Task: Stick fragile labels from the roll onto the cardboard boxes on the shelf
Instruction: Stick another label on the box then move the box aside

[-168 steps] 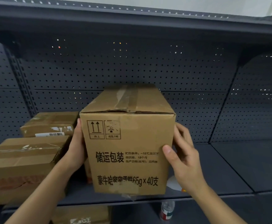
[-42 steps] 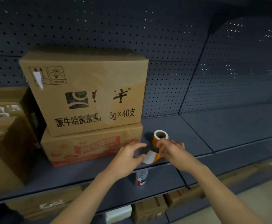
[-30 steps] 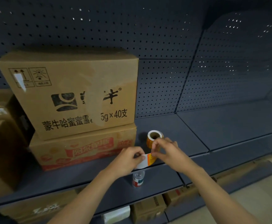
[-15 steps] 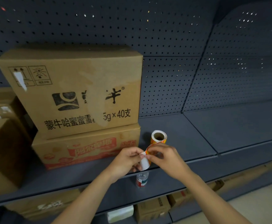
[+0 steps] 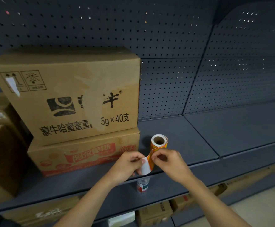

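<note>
Low in the centre, left hand (image 5: pixel 127 166) and right hand (image 5: pixel 167 163) pinch a label strip (image 5: pixel 147 164) off the roll (image 5: pixel 159 142) standing on the shelf (image 5: pixel 198 136), nothing yet visibly stuck on the cardboard boxes (image 5: pixel 71 99) at left.

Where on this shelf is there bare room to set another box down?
Right of the label roll, the shelf is bare to the picture's edge, with pegboard behind. A narrow strip lies free in front of the red-printed box. The left end is crowded with stacked boxes.
</note>
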Demonstrator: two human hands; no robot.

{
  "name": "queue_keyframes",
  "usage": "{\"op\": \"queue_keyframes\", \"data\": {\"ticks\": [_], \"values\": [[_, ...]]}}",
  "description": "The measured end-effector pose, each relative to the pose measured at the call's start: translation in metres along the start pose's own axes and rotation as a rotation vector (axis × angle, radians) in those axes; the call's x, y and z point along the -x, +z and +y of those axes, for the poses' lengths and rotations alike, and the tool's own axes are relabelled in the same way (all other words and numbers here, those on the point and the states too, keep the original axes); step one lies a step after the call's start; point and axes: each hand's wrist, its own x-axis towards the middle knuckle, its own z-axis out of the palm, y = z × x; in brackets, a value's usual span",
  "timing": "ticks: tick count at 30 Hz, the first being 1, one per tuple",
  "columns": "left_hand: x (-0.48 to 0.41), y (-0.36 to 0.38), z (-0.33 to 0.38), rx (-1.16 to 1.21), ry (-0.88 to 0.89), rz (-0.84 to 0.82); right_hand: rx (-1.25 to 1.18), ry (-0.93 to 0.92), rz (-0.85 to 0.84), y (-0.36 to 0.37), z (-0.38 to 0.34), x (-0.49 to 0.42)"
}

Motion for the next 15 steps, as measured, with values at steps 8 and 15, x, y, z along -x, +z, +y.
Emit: {"op": "queue_keyframes", "data": {"ticks": [8, 15], "values": [[0.002, 0.003, 0.004, -0.018, 0.044, -0.033, -0.022, -0.006, -0.038, 0.007, -0.002, 0.002], [0.003, -0.005, 0.001, -0.053, -0.001, 0.063, -0.081, 0.094, 0.043, -0.006, -0.004, 0.001]]}}
